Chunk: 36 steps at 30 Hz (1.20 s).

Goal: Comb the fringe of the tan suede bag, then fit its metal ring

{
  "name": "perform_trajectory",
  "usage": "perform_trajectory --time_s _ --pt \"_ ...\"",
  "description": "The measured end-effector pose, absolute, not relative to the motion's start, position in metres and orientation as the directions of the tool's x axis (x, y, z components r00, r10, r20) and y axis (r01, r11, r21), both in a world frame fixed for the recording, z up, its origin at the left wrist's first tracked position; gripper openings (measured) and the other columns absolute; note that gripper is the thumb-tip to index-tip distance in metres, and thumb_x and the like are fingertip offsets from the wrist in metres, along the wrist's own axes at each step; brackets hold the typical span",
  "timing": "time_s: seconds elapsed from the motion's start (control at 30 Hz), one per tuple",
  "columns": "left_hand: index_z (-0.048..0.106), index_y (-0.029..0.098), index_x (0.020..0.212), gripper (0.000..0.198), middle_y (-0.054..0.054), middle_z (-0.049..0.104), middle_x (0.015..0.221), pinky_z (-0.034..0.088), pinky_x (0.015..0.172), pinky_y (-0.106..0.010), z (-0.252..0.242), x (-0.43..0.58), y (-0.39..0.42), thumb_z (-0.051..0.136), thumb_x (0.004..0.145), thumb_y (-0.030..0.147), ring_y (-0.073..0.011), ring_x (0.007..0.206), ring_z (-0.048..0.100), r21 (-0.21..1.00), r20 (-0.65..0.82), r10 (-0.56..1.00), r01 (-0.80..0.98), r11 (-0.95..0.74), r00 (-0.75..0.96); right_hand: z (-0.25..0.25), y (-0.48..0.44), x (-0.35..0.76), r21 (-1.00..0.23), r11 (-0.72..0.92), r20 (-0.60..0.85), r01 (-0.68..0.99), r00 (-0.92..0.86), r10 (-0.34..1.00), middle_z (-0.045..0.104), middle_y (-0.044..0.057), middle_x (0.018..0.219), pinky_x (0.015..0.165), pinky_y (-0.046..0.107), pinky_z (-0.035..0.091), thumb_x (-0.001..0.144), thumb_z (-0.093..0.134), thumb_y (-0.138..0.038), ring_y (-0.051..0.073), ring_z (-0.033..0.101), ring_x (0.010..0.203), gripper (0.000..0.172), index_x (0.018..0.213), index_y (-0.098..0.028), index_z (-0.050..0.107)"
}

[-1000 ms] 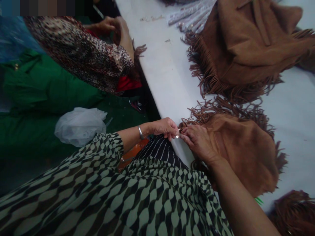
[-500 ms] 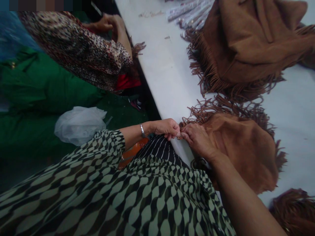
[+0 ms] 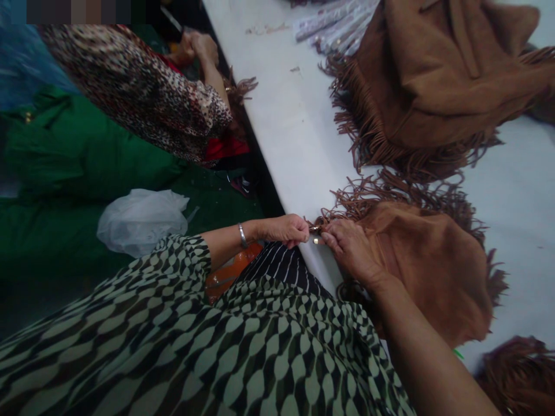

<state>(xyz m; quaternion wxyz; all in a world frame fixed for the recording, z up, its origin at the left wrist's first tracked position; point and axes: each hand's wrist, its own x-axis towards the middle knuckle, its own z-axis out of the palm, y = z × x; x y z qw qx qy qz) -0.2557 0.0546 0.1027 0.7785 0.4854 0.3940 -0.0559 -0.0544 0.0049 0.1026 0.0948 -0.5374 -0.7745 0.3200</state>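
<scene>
- Left hand (image 3: 284,229): nearly closed, thumb and fingers pinched around a small shiny metal piece (image 3: 315,229) at the fringe's edge
- Right hand (image 3: 351,251): fingers curled and gripping, fingertips just beside that metal piece, palm over a tan suede fringed bag (image 3: 427,271)
- Tan suede fringed bag: flat on a white bench (image 3: 299,138), right by the bench's edge, fringe bunched between both hands
- Farther along the bench: a larger brown suede fringed bag (image 3: 433,75) and a bundle of silvery wrapped sticks (image 3: 333,23)
- Across the bench's edge: a co-worker's leopard-print sleeve (image 3: 143,98), well apart from both hands
</scene>
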Motion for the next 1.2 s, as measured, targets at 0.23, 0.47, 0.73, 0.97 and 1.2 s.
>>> perform_trajectory --time_s 0.23,0.47,0.73,0.97,1.2 --pt "0.055 0.015 0.07 0.019 0.001 0.056 0.065 0.034 0.052 -0.017 0.105 -0.281 0.054 0.052 0.081 0.03 -0.0102 0.06 0.051 0.674 -0.573 0.697 0.731 0.102 0.431 0.1 0.009 -0.054 -0.586 0.225 -0.185 0.778 -0.399 0.898 0.062 0.007 0.09 0.075 0.034 0.036 0.092 0.04 -0.029 0.022 0.052 0.087 0.024 0.087 -0.019 0.061" --pt "0.059 0.019 0.09 0.021 -0.003 0.062 0.089 0.04 0.068 -0.021 0.111 -0.24 0.036 0.043 0.091 0.033 -0.0141 0.082 0.057 0.757 -0.409 0.64 0.633 -0.161 0.651 0.084 0.011 -0.055 -0.578 0.311 -0.036 0.754 -0.405 0.914 0.063 0.007 0.082 0.068 0.036 0.038 0.09 0.038 -0.033 0.023 0.054 0.077 0.027 0.081 -0.022 0.062" --pt "0.05 0.015 0.067 0.026 0.005 0.049 0.056 0.034 0.046 -0.018 0.093 -0.233 0.014 0.055 0.084 0.035 -0.0066 0.048 0.046 0.845 -0.51 0.714 0.437 0.309 0.481 0.09 0.002 -0.061 -0.49 0.282 -0.088 0.825 -0.368 0.925 0.062 0.007 0.081 0.069 0.034 0.036 0.092 0.037 -0.031 0.023 0.054 0.079 0.028 0.079 -0.021 0.061" --pt "0.049 0.014 0.064 0.032 0.006 0.05 0.047 0.03 0.033 -0.014 0.092 -0.242 0.01 0.057 0.08 0.04 -0.0043 0.032 0.043 0.754 -0.636 0.611 0.214 0.621 0.472 0.098 0.006 -0.068 -0.426 0.24 -0.209 0.873 -0.352 0.912 0.06 0.007 0.082 0.069 0.032 0.031 0.092 0.039 -0.03 0.022 0.051 0.081 0.029 0.076 -0.019 0.061" --pt "0.049 0.013 0.067 0.022 0.005 0.053 0.053 0.039 0.042 -0.016 0.099 -0.252 0.013 0.057 0.078 0.031 -0.0052 0.04 0.049 0.844 -0.536 0.654 0.326 0.426 0.533 0.093 0.005 -0.064 -0.512 0.152 -0.233 0.846 -0.307 0.923 0.06 0.006 0.084 0.072 0.031 0.032 0.093 0.038 -0.031 0.02 0.05 0.083 0.03 0.079 -0.018 0.061"
